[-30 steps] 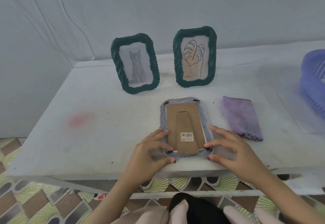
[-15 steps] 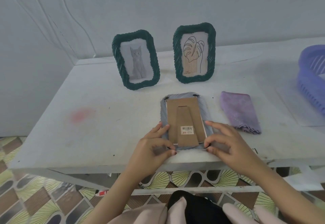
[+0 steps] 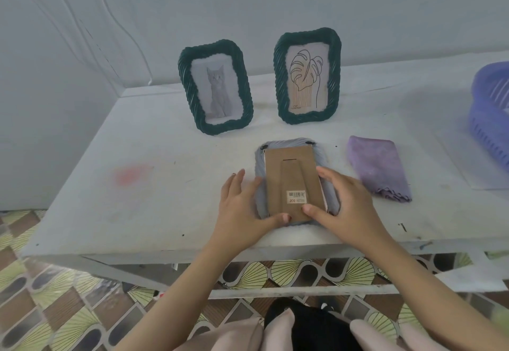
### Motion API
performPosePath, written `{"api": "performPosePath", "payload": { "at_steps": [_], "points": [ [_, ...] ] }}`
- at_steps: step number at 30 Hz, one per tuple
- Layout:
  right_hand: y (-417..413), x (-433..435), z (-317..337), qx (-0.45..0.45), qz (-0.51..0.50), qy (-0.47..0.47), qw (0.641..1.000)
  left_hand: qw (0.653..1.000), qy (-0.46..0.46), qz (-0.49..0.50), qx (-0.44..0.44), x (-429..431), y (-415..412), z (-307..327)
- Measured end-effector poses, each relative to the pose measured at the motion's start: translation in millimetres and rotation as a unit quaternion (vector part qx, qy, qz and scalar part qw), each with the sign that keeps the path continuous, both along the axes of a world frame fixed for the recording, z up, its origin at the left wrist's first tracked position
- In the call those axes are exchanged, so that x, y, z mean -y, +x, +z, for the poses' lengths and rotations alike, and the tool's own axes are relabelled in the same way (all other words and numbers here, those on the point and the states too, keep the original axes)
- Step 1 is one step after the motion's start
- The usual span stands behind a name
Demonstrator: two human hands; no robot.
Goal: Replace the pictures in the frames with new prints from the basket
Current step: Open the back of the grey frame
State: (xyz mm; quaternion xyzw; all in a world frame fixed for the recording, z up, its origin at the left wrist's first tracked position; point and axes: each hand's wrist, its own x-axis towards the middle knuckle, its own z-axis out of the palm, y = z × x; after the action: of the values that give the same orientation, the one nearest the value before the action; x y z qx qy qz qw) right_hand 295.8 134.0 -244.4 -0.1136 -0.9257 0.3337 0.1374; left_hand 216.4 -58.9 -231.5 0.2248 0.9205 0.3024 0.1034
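Observation:
A grey-rimmed picture frame [image 3: 286, 143] lies face down near the table's front edge, its brown cardboard back [image 3: 292, 169] with stand flap and barcode sticker facing up. My left hand [image 3: 242, 213] rests along the frame's left side, thumb at the bottom edge of the cardboard. My right hand [image 3: 347, 204] grips the right side, thumb pressing on the back beside the sticker. Two dark green frames stand behind: one with a cat picture [image 3: 216, 87], one with a leaf drawing [image 3: 307, 76]. The blue basket [image 3: 487, 119] sits at the far right, partly cut off; its contents are hidden.
A folded purple cloth [image 3: 377, 169] lies right of the face-down frame. A red stain [image 3: 132, 175] marks the white table [image 3: 165, 207] on the left. Walls close off the back and left. Patterned floor tiles show below the front edge.
Both hands have slid from the frame's bottom corners up along its sides, and the thumbs now lie on the cardboard back. The frame has stayed flat.

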Motion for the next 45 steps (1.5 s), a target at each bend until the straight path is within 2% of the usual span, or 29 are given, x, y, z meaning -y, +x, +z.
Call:
{"api": "performPosePath", "payload": {
  "at_steps": [4,7,16,20,24,29,38,45],
  "points": [
    [-1.7,2.3,-3.8,0.012,0.006,-0.011,1.000,0.999,-0.029,-0.020,0.019,-3.8,-2.3,-2.7],
    [-2.6,3.5,-3.2,0.004,0.004,-0.024,1.000,0.999,-0.037,-0.040,-0.001,-5.3,-2.4,-2.4],
    [3.0,10.3,-3.6,-0.015,0.008,-0.040,0.999,0.997,-0.003,-0.064,-0.033,-3.1,2.8,-6.5],
    [2.5,13.2,-4.2,-0.015,0.023,-0.052,0.998,0.997,0.037,-0.063,-0.007,-5.7,4.4,-3.6],
    [-0.7,9.8,-6.4,-0.024,0.001,-0.039,0.999,0.999,0.024,-0.037,0.028,-7.2,1.2,-1.4],
    [-12.2,4.0,0.6,-0.039,-0.001,-0.082,0.996,0.998,0.021,-0.042,0.043,-7.0,-0.2,-1.3],
    [-25.7,-1.4,9.3,-0.045,-0.013,-0.171,0.984,0.993,0.094,-0.033,0.068,-6.7,0.0,-5.7],
    [-21.1,0.4,13.6,-0.089,-0.013,-0.219,0.972,0.989,0.141,-0.037,0.037,-6.7,-1.6,-8.1]
  ]
}}
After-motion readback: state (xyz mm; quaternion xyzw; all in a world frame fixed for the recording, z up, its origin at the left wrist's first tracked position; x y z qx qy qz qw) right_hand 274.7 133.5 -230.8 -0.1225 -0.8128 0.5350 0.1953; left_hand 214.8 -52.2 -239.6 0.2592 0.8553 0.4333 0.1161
